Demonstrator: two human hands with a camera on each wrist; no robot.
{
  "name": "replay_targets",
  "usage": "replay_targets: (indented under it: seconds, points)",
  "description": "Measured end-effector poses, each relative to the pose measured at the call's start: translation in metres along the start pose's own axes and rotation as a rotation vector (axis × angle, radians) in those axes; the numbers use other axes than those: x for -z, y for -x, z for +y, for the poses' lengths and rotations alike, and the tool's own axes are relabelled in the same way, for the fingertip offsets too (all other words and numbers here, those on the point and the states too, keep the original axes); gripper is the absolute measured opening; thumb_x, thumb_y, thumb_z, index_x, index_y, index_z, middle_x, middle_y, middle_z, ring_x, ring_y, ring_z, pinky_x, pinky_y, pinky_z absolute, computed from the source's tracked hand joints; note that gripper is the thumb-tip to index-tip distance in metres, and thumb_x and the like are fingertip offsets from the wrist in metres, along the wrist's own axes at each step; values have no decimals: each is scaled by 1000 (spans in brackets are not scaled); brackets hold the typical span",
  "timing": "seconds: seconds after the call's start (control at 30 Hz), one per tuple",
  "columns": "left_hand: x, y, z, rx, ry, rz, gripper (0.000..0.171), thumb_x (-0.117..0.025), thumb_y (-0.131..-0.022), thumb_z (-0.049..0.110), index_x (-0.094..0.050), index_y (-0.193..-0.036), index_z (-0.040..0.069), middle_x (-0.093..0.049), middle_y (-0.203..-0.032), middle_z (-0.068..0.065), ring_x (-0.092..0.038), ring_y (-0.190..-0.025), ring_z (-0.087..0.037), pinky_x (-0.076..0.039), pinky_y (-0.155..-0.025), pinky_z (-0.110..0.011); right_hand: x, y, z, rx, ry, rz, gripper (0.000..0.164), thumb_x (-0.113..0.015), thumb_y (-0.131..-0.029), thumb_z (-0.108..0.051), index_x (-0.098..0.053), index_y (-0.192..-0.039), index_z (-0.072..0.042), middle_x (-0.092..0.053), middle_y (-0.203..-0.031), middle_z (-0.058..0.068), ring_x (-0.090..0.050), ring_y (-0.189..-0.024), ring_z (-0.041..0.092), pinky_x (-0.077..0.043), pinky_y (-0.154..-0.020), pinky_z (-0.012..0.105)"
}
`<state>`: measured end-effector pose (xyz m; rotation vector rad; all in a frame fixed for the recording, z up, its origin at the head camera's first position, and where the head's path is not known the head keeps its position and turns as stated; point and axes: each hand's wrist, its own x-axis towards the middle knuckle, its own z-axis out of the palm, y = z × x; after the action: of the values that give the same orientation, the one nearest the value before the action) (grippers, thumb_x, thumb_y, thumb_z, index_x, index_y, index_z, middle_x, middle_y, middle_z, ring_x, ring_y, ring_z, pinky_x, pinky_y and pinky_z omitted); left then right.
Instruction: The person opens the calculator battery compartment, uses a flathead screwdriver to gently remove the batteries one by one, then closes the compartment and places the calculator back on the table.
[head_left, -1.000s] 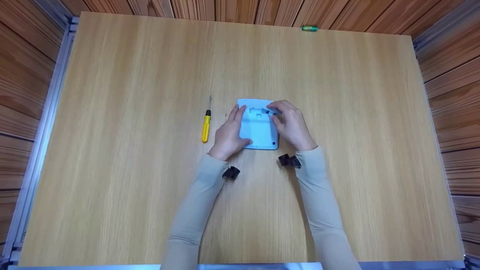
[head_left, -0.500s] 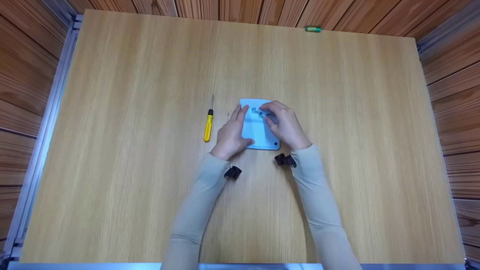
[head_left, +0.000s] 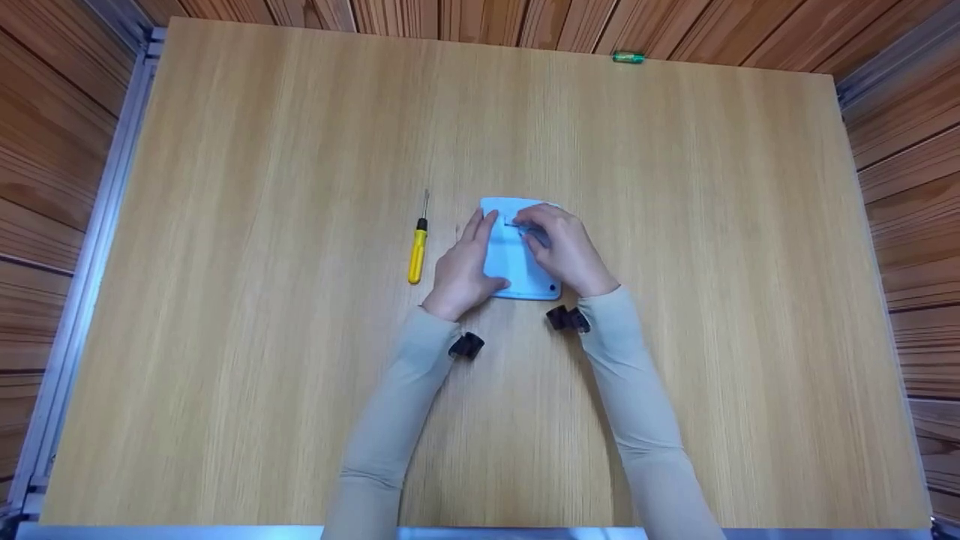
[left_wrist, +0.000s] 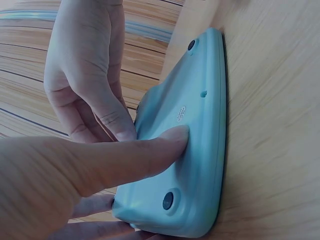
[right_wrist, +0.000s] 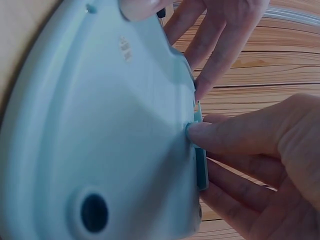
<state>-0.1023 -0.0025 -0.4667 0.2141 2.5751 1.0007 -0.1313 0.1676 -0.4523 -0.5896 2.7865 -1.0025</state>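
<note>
A light-blue calculator-like device (head_left: 517,266) lies back side up in the middle of the table; dark round feet (left_wrist: 168,200) and a small label show on its back. My left hand (head_left: 461,271) steadies its left side, with the thumb flat on the back and straight fingers at the far left edge. Between thumb and fingers, my right hand (head_left: 568,244) pinches a small blue cover (right_wrist: 202,170) at the recess near the device's far end. In the right wrist view the cover stands out at the edge. Fingers partly hide the recess.
A yellow-handled screwdriver (head_left: 417,251) lies left of the device, its tip pointing away. At the table's far edge sits a green battery (head_left: 628,57). Wooden panels (head_left: 480,22) and metal rails (head_left: 90,262) border the wooden table (head_left: 285,337).
My right hand has moved left over the device with the cover, which now sits lower across the recess. The left hand stays in place on the device; the view has shifted slightly.
</note>
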Motion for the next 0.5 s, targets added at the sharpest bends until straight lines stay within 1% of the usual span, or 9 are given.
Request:
replay_targets:
  seconds: [0.1, 0.33, 0.5]
  points:
    - [0, 0, 0, -1, -3, 2, 98, -79, -79, 20, -17, -154, 14, -12, -161, -13, -47, -130, -30, -47, -98, -43, 0, 0, 0, 3, -5, 2, 24, -60, -91, 2, -65, -114, 2, -65, -118, 17, -57, -118, 29, -42, -104, 40]
    - [0, 0, 0, -12, -8, 17, 99, -81, -77, 19, -20, -154, 13, -14, -161, -12, -55, -120, -31, -51, -88, -43, -1, 1, 1, 27, 8, 17, 22, -60, -90, 2, -66, -111, 2, -66, -116, 16, -57, -117, 29, -42, -103, 40]
    - [1, 1, 0, -7, -11, 14, 98, -81, -77, 20, -19, -154, 13, -14, -161, -12, -54, -121, -31, -50, -91, -43, -2, 1, 3, 26, 6, 12, 23, -60, -90, 1, -67, -112, 1, -66, -118, 16, -57, -118, 29, -41, -104, 40]
